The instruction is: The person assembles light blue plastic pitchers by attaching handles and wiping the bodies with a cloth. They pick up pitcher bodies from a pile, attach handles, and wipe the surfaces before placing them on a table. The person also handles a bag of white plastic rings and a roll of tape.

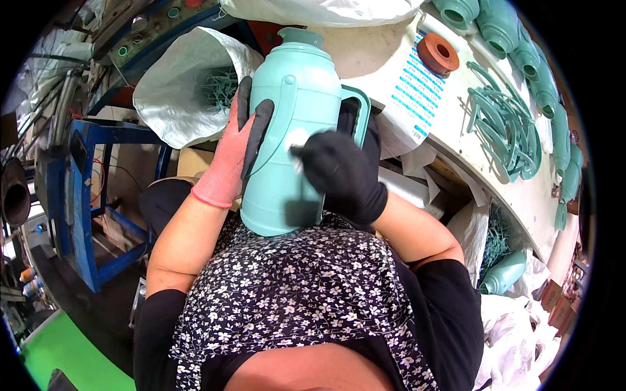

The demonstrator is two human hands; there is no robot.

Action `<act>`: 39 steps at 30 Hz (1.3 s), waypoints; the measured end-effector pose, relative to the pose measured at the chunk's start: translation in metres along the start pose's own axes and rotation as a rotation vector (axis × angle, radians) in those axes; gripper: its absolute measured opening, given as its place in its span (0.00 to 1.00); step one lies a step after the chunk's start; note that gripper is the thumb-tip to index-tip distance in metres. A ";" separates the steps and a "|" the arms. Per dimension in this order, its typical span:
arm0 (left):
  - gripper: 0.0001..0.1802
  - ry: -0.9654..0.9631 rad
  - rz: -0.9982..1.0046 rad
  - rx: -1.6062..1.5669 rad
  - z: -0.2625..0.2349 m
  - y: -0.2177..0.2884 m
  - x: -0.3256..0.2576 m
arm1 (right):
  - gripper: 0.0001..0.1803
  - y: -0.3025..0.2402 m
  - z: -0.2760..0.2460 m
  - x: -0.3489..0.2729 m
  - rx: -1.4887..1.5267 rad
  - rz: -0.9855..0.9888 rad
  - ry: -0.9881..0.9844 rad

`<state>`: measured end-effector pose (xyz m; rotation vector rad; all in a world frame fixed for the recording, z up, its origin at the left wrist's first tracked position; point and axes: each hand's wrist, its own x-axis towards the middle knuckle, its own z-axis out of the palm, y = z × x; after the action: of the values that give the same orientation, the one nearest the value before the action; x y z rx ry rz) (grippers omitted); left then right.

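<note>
A mint-green thermos jug (303, 81) leans upright against my lap, its handle toward the right and its collar at the top. My left hand (236, 150), in a pink glove with dark fingers, grips the jug's left side. My right hand (338, 174), in a black glove, is closed against the front of the body. A small white patch (298, 139) shows beside its fingertips; whether it is a cloth or a label I cannot tell. Anything inside the right fingers is hidden.
An open white sack (173, 91) holding green strips stands to the left, near a blue metal frame (85, 195). On the white table (365, 52) lie a brown tape roll (437, 55), a label sheet (415, 91) and green handles (502, 124). Several green jug bodies (499, 32) line its far edge.
</note>
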<state>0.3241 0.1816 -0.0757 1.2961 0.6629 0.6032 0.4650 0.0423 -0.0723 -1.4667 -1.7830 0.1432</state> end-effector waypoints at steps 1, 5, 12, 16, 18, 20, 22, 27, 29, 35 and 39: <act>0.37 -0.008 0.015 0.035 -0.003 -0.002 0.001 | 0.11 0.006 -0.006 0.003 -0.012 0.054 0.112; 0.37 -0.007 0.053 0.067 -0.005 -0.015 0.005 | 0.09 -0.012 0.008 -0.012 -0.036 -0.062 -0.023; 0.35 0.043 0.103 0.113 -0.006 -0.016 0.003 | 0.05 -0.007 0.003 -0.020 -0.058 0.094 -0.073; 0.33 0.035 -0.022 0.045 -0.003 -0.005 0.000 | 0.08 -0.004 -0.007 0.005 0.064 0.102 0.022; 0.32 -0.009 -0.026 -0.013 -0.002 -0.004 -0.005 | 0.06 -0.003 -0.010 0.001 -0.020 0.176 -0.049; 0.32 -0.021 0.111 0.092 -0.005 -0.008 0.008 | 0.06 -0.012 0.004 -0.023 0.095 0.058 -0.051; 0.32 -0.020 0.044 -0.058 0.007 -0.002 -0.002 | 0.07 -0.019 0.007 -0.021 0.066 0.055 -0.097; 0.31 -0.011 0.015 0.010 0.000 -0.005 0.005 | 0.06 -0.016 -0.003 -0.015 0.073 0.057 0.142; 0.30 0.019 0.010 -0.086 0.008 -0.005 0.003 | 0.06 -0.017 -0.003 -0.011 0.034 0.089 -0.183; 0.33 0.033 0.069 0.015 0.005 -0.007 0.002 | 0.04 -0.002 -0.001 0.005 -0.039 0.018 -0.070; 0.34 0.011 -0.038 0.007 -0.004 -0.011 0.003 | 0.10 0.015 -0.004 0.019 -0.063 -0.085 0.174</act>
<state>0.3234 0.1846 -0.0878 1.2851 0.6976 0.5778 0.4793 0.0624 -0.0683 -1.4004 -1.7177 -0.0824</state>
